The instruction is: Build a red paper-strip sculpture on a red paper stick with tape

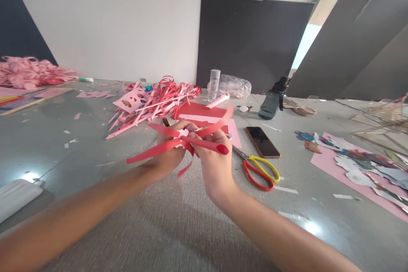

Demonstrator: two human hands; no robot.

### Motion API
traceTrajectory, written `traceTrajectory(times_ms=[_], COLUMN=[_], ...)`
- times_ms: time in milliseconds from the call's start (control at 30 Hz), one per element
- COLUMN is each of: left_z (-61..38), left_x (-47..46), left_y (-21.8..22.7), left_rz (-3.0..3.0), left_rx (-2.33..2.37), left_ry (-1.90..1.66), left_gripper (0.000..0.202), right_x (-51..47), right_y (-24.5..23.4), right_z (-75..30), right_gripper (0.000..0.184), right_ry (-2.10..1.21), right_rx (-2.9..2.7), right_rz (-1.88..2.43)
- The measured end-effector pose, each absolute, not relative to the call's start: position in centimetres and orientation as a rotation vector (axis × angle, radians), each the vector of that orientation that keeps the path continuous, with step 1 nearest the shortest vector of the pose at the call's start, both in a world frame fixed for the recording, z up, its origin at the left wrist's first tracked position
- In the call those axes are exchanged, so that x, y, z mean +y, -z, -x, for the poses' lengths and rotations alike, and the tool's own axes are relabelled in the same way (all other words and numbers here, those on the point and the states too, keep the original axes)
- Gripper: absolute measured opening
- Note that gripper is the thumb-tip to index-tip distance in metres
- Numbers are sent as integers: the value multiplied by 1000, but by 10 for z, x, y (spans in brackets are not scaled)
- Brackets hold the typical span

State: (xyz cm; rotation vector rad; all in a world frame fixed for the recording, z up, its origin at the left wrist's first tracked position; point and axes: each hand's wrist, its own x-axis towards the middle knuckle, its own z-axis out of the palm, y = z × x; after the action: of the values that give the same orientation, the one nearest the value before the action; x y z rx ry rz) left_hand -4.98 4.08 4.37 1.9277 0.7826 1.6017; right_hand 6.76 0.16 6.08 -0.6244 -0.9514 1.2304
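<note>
Bare forearms (251,223) nearest, entering from near left and near right, converging at centre above a grey table (153,225). Left hand (172,153): grasping, fingers bent around the gathered middle of a bundle of red paper strips (153,151); partly hidden by the strips. Right hand (216,157): grasping the same bundle from the right, thumb and fingers drawn together at its middle. Strips radiate left, right and toward the near side; one on the right is curled into a tube. Small pale pink paper piece (181,133) at the join, between the hands.

Right of the right hand: scissors (261,173), one handle loop red, one yellow, blades directed far left. Smartphone (262,141), dark screen up, just beyond them. Far side of the hands: red paper sheet (204,111), with a pink paper roll (218,101) at its far right. Far left of the hands: tangled pile of pink and red strips (165,102), a pink cut-out sheet (127,101) on its left.

Far row, left to right: clear bottle with grey cap (214,85), crumpled transparent plastic bag (236,86), dark water bottle (269,104), tilted. Right side: pink sheet (325,159) bearing paper cut-outs (358,174). Near left: white object (19,197), identity unclear
</note>
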Motion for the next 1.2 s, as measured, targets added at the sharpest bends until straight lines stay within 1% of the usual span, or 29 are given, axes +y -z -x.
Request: traceTrajectory(times_ms=[167, 333, 433, 633, 800, 967, 1067, 1100, 1200], left_z=[49, 47, 44, 47, 57, 63, 75, 81, 103], left_x=[40, 37, 37, 44, 47, 55, 70, 77, 94], left_y=[-47, -53, -55, -50, -49, -58, -73, -80, -100], left_rz=[-1959, -1910, -1845, -1765, -1849, -1705, -1562, -1507, -1387], left_rx=[880, 917, 864, 762, 855, 955, 933, 873, 754], left_ry=[-1655, -1650, -1674, -1682, -1673, -1840, -1877, -1842, -1578], left_gripper=[15, 19, 21, 15, 20, 27, 24, 23, 22], right_x=[-1, -2, -1, -1, 1, 20, 43, 50, 64], right_y=[-64, -66, -69, -73, -72, -54, -33, -26, -11], right_z=[-69, -71, -72, -75, -77, -80, -87, -90, -98], right_gripper=[25, 25, 23, 13, 12, 14, 17, 18, 19], right_ry=[-1279, -1323, -1324, -1252, -1235, -1212, -1047, -1007, -899], right_rx=[-974, -972, -982, -1044, -1060, -1189, -1459, -1523, -1694], right_rz=[597, 566, 571, 633, 642, 795, 1010, 1063, 1159])
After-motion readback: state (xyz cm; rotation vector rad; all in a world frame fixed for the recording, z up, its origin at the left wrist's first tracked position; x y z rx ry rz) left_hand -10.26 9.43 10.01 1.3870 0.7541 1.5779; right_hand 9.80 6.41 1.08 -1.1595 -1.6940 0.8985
